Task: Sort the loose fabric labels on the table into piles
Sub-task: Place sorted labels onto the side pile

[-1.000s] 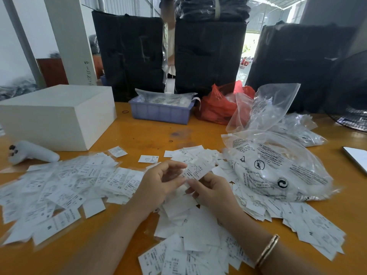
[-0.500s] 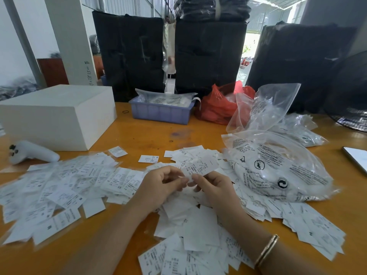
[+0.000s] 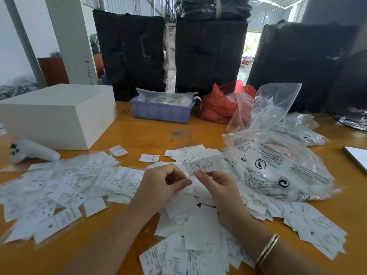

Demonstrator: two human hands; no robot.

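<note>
Hundreds of thin white fabric labels (image 3: 65, 187), rectangular with fine black print, lie loose on the orange wooden surface (image 3: 151, 133). One spread sits to my left, another heap (image 3: 198, 231) runs under and in front of my wrists and out to the right.

My right hand (image 3: 220, 187) pinches one label (image 3: 204, 164) by its lower edge, thumb and fingers curled on it, held up just above the heap. My left hand (image 3: 162, 185) is loosely curled beside it; its fingertips sit close to the label's left corner, but I cannot tell whether they touch it or hold anything.

Against one second ago: the pinched label is higher and tilted flatter toward me, print more exposed; both hands sit slightly higher over the heap. Piles unchanged.

Right of the hands, a crinkled clear plastic bag (image 3: 278, 167) printed with black text and symbols bulges full. Behind it, a red plastic bag (image 3: 216, 106), and a lilac ribbed plastic tray (image 3: 160, 112) holding a clear packet. A matte white box (image 3: 59, 114) stands left, a smooth white controller (image 3: 31, 151) in front of it. A gold bangle (image 3: 267, 249) is on my right wrist.

Print on most labels is blurred; only scattered size letters are readable. A flat pale object (image 3: 357, 157) at the right edge is cut off.
</note>
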